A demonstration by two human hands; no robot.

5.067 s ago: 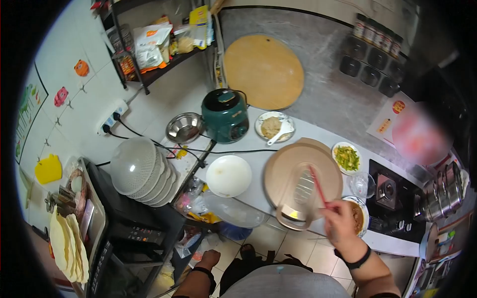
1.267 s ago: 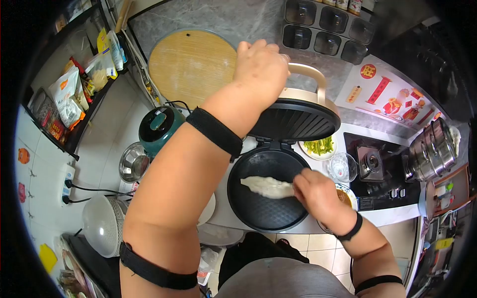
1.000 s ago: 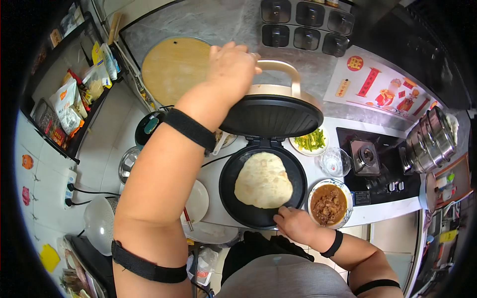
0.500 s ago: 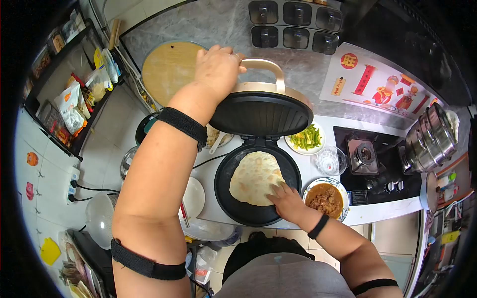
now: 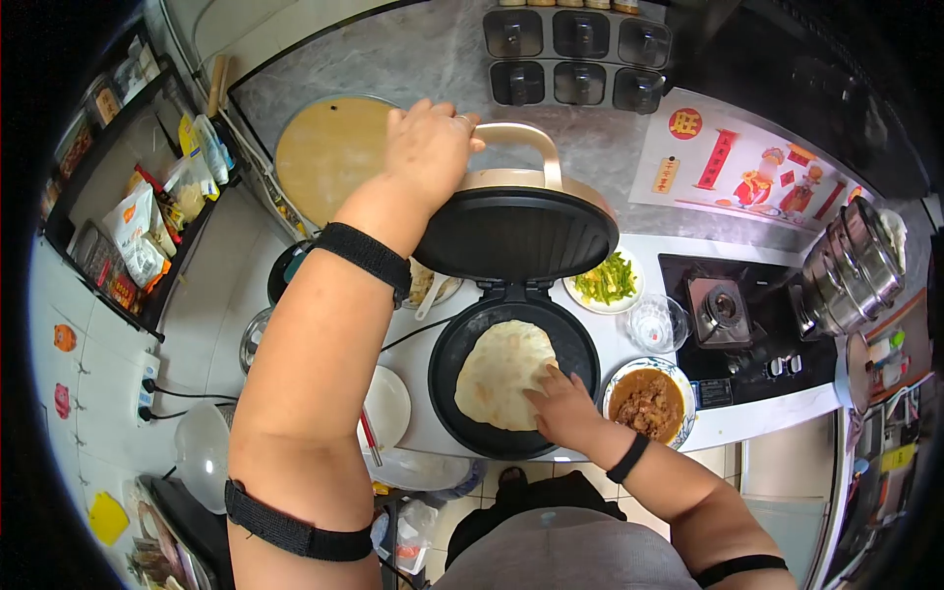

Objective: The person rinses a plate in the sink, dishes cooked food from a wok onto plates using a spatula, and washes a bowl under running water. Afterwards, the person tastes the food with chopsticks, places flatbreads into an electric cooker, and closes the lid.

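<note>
A pale flatbread [image 5: 501,379] with light brown patches lies in the round black pan [image 5: 452,433] of an electric griddle. The griddle's lid [image 5: 521,236] stands raised behind it. My left hand [image 5: 430,147] is closed round the left end of the lid's gold handle [image 5: 536,133]. My right hand [image 5: 568,405] rests with fingers apart at the flatbread's right edge, over the pan, and lifts nothing.
Right of the griddle are a plate of green vegetables [image 5: 607,280], a glass bowl [image 5: 656,323], a bowl of brown stew [image 5: 646,401] and a gas stove [image 5: 747,329]. On the left are a white plate [image 5: 386,408] and a shelf of packets [image 5: 147,315].
The flatbread sits slightly lower and further left in the pan, turned a little. My right hand has stayed at its right edge, and the lid is still held up.
</note>
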